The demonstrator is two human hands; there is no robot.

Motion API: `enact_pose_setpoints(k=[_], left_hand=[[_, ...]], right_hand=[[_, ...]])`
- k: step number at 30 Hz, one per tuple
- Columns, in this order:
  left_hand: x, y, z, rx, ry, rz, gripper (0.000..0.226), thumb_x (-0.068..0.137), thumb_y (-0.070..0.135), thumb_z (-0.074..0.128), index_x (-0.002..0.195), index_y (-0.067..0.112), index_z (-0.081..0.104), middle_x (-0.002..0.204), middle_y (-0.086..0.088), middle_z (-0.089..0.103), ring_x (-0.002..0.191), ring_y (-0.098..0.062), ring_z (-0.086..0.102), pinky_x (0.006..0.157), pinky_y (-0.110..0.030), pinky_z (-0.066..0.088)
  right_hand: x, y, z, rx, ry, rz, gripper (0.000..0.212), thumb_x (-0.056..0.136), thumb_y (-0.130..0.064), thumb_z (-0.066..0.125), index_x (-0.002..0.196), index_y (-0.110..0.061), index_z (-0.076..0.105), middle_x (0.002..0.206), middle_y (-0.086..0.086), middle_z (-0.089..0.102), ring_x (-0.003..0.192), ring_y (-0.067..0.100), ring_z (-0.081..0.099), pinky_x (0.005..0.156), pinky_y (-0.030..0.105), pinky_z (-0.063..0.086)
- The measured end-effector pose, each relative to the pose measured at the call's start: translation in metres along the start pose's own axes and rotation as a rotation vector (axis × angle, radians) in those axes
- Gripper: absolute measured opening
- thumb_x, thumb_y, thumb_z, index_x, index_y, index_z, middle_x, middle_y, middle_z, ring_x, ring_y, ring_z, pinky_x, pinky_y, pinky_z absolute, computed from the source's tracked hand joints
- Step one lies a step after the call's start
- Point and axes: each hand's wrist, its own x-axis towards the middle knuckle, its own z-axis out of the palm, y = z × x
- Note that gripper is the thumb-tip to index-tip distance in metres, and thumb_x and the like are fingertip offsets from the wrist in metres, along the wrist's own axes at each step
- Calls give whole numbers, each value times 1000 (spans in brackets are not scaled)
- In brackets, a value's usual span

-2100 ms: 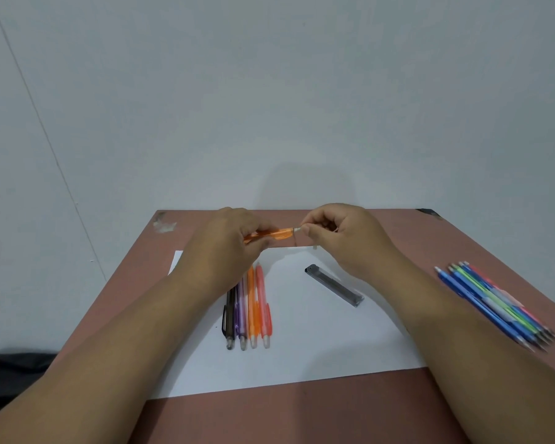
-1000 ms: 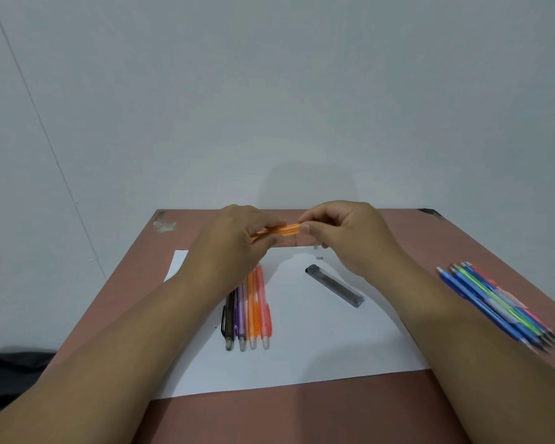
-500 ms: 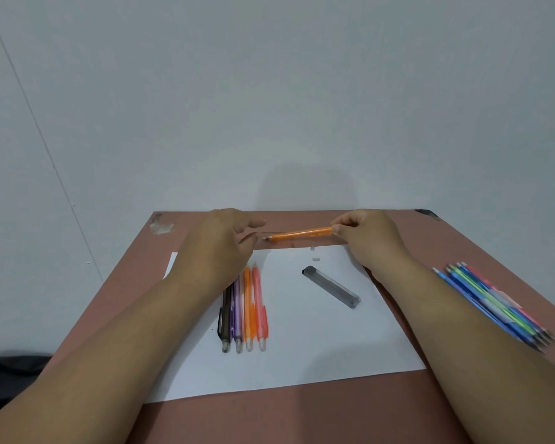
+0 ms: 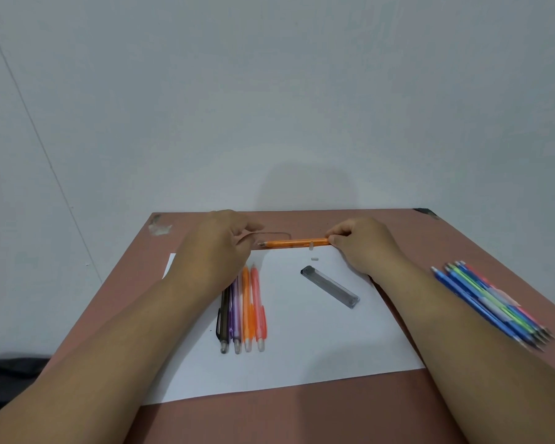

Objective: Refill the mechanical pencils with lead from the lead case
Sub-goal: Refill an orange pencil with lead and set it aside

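My right hand [image 4: 361,243] pinches the back end of an orange mechanical pencil [image 4: 297,242], which lies level over the far edge of the white paper [image 4: 302,354], tip pointing left. My left hand [image 4: 217,251] hovers just left of the tip with loosely curled fingers and holds nothing. A grey lead case [image 4: 330,286] lies on the paper, slanted, near my right wrist. Two small white bits [image 4: 314,258] lie under the pencil. Several pencils [image 4: 242,310] lie side by side on the paper below my left hand.
A bundle of blue, green and pink pencils [image 4: 491,304] lies on the brown table [image 4: 302,418] at the right, beside my right forearm. A plain wall stands right behind the table's far edge. A dark cloth [image 4: 10,368] shows at the lower left, off the table.
My left hand has let go of the orange pencil. My right hand has drawn it to the right by its back end and lowered it toward the paper's far edge.
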Motion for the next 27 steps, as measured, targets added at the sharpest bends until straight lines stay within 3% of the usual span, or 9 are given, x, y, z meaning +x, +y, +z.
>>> enact_pose_setpoints(k=[3, 6, 9, 13, 19, 23, 27], left_hand=[[0, 0, -1, 5, -7, 3, 20, 96, 22, 65, 113, 27, 74, 112, 11, 71, 107, -10, 61, 95, -33, 51], [0, 2, -2, 1, -8, -3, 20, 96, 22, 65, 113, 27, 74, 112, 11, 70, 107, -9, 61, 95, -32, 50], [0, 2, -2, -11, -1, 4, 20, 95, 20, 66, 111, 27, 75, 109, 12, 70, 105, -8, 60, 92, -29, 49], [-1, 2, -3, -12, -10, 2, 19, 95, 21, 66, 111, 26, 75, 109, 12, 70, 105, -8, 60, 91, -26, 47], [-3, 8, -5, -20, -27, -9, 19, 95, 23, 66, 111, 26, 75, 111, 11, 71, 104, -7, 60, 93, -29, 49], [-4, 8, -5, -67, -68, -10, 23, 94, 28, 67, 116, 32, 72, 111, 19, 69, 96, 5, 58, 81, -12, 42], [-7, 11, -5, -150, -118, 75, 31, 87, 35, 76, 117, 42, 69, 99, 28, 67, 96, 11, 55, 74, -3, 37]], right_hand=[[-4, -5, -5, 9, 23, -8, 18, 96, -22, 66, 111, -23, 76, 108, -12, 68, 95, 8, 58, 77, 20, 40], [-15, -20, -18, -35, 3, -56, 6, 92, -31, 70, 90, -29, 76, 99, -16, 70, 90, 5, 62, 69, 22, 45], [-32, -38, -31, -143, -142, -115, 13, 79, -44, 80, 80, -32, 75, 82, -16, 68, 78, 5, 62, 65, 24, 46], [-48, -49, -34, -238, -318, -108, 36, 64, -54, 88, 91, -35, 74, 80, -16, 67, 76, 3, 64, 66, 22, 44], [-50, -48, -31, -250, -389, -142, 39, 70, -36, 89, 105, -34, 71, 84, -18, 72, 82, 1, 66, 82, 28, 56], [-47, -43, -27, -125, -388, -183, 38, 74, -25, 85, 107, -35, 68, 87, -20, 73, 67, -6, 60, 71, 22, 51], [-47, -44, -24, 126, -307, -232, 36, 75, -18, 86, 102, -34, 68, 89, -13, 74, 69, 3, 62, 69, 23, 52]])
